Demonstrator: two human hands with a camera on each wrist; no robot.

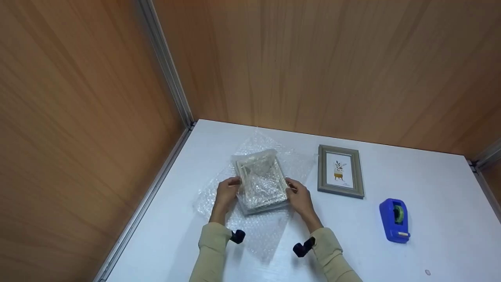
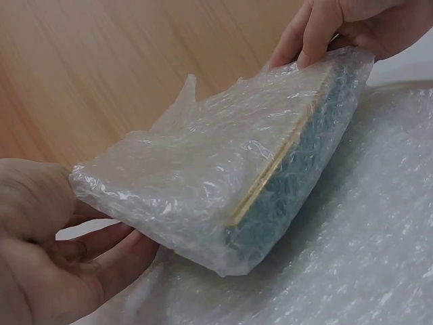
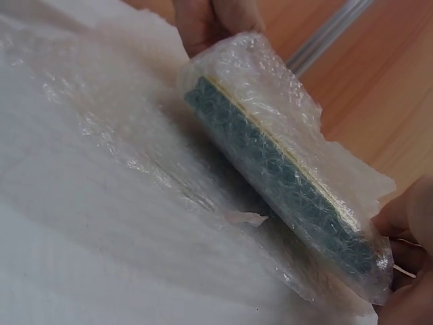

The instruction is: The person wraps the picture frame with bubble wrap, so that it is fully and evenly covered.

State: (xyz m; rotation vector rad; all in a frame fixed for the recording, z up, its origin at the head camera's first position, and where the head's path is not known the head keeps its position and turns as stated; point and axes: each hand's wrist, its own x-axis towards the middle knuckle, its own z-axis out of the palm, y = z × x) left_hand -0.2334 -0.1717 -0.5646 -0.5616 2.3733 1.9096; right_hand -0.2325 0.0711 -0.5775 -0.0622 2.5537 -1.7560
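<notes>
A picture frame wrapped in bubble wrap point(image 1: 263, 184) is lifted at a tilt, its near edge raised off the table in the wrist views. My left hand point(image 1: 227, 194) grips its left side, thumb above and fingers underneath. On the opposite side, my right hand point(image 1: 300, 197) pinches the frame's edge through the wrap. The frame's gold rim and dark greenish side point(image 3: 284, 183) show through the plastic. Below it a loose bubble wrap sheet point(image 1: 260, 241) lies spread on the table.
To the right of the wrap lies a grey picture frame point(image 1: 321, 168) with a potted-plant print. A blue tape dispenser point(image 1: 389, 223) sits farther right on the white table point(image 1: 434, 184). Wooden panels point(image 1: 313, 70) stand behind and to the left.
</notes>
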